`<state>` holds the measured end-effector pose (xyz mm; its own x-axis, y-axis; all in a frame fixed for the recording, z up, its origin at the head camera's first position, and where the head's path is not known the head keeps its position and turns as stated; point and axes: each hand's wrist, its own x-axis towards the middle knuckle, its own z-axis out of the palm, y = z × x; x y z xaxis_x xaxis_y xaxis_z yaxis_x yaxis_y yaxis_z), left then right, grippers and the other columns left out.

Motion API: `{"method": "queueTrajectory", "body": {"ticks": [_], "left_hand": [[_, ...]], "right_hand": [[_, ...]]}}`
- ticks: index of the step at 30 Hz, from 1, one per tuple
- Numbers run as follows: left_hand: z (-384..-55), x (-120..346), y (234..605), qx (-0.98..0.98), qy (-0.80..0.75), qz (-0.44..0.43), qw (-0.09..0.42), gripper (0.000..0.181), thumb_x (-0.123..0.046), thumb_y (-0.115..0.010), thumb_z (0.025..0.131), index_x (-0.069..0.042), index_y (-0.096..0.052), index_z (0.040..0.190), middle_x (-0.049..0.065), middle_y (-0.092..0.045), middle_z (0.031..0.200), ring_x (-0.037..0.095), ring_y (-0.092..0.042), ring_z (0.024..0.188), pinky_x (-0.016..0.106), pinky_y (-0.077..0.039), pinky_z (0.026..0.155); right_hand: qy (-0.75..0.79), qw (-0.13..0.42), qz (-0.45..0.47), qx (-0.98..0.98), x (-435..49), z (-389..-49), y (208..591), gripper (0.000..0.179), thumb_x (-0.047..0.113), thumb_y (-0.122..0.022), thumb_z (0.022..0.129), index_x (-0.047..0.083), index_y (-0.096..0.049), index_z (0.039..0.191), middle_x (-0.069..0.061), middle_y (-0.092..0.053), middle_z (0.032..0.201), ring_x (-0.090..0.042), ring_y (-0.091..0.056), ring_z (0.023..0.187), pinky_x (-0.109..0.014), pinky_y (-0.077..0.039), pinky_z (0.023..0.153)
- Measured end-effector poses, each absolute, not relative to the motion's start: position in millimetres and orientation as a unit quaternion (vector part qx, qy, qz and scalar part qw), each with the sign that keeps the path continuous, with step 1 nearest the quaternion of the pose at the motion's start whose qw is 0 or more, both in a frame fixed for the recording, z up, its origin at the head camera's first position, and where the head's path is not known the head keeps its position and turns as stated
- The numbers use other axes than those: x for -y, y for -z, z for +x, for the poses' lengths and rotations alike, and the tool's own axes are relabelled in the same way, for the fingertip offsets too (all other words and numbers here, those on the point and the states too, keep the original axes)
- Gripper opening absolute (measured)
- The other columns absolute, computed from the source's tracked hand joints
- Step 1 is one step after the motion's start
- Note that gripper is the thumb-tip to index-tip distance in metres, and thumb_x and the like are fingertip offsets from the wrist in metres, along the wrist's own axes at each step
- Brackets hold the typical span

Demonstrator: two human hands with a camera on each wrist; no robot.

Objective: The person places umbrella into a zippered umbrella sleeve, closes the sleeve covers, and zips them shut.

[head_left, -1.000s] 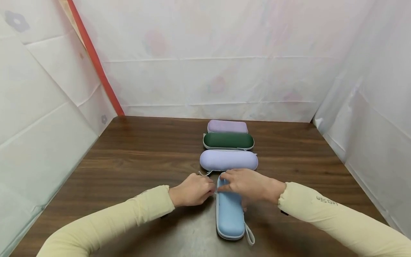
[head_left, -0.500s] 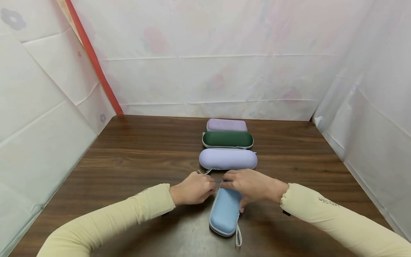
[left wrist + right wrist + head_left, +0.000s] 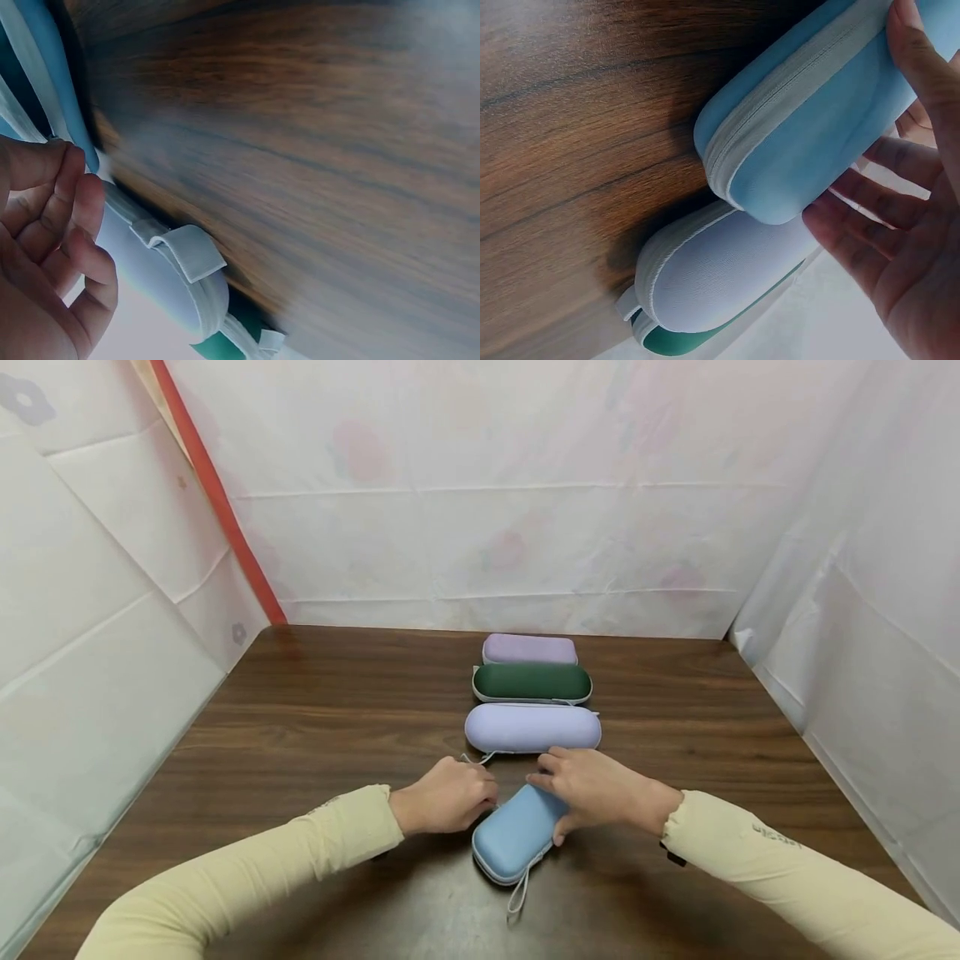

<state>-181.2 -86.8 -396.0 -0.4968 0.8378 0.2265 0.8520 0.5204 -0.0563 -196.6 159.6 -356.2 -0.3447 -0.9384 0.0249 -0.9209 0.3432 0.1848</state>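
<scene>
A light-blue zippered glasses case (image 3: 516, 833) lies slanted on the table, its pale wrist loop (image 3: 517, 897) trailing toward the near edge. My right hand (image 3: 600, 787) holds its far right end, thumb on one side and fingertips on the other. At the case's left edge is my left hand (image 3: 453, 795). In the left wrist view, thumb and index finger of the left hand (image 3: 56, 225) pinch at the zipper, where the pale zipper tapes (image 3: 37, 67) stand parted with a dark gap between. The zipper pull itself is hidden by the fingertips.
Beyond the blue case, three more cases lie crosswise in a row: lavender (image 3: 532, 727), dark green (image 3: 532, 682) and purple (image 3: 529, 648). The lavender one's strap (image 3: 480, 760) reaches close to my left hand. White sheeting (image 3: 495, 552) encloses the back and sides of the wooden table (image 3: 337, 710).
The blue case has turned clockwise in the head view, its near end swinging left with the loop. My right hand has shifted slightly right along with its far end; the left hand stays nearly put.
</scene>
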Motion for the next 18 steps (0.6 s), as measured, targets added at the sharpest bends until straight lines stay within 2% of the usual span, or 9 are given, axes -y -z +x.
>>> {"method": "queueTrajectory", "body": {"ticks": [8,13,18], "left_hand": [[-175,111,400,0.878,0.056,-0.46,0.122,0.021,-0.009,-0.068,0.08,-0.021,-0.057,0.066,-0.009,-0.052,0.066,0.008,-0.055,0.062,0.026,-0.036,0.043],[-174,118,400,0.878,0.076,-0.454,0.132,0.024,-0.006,-0.068,0.078,-0.02,-0.053,0.064,-0.01,-0.047,0.064,0.006,-0.047,0.057,0.025,-0.034,0.043],[-172,116,398,0.885,0.074,-0.443,0.122,0.024,-0.008,-0.068,0.08,-0.019,-0.054,0.065,-0.009,-0.048,0.065,0.008,-0.051,0.06,0.026,-0.035,0.044]], "right_hand": [[0.07,0.075,0.524,0.845,-167,-192,363,0.074,0.067,-0.069,0.07,0.003,-0.068,0.107,-0.005,-0.054,0.082,-0.017,-0.048,0.072,-0.029,-0.045,0.064],[0.078,0.099,0.5,0.857,-169,-187,365,0.073,0.068,-0.068,0.07,0.001,-0.067,0.1,-0.006,-0.054,0.078,-0.019,-0.048,0.069,-0.03,-0.045,0.062],[0.075,0.11,0.481,0.867,-167,-182,366,0.072,0.068,-0.068,0.07,0.0,-0.065,0.095,-0.008,-0.054,0.077,-0.021,-0.049,0.068,-0.033,-0.046,0.062]]}}
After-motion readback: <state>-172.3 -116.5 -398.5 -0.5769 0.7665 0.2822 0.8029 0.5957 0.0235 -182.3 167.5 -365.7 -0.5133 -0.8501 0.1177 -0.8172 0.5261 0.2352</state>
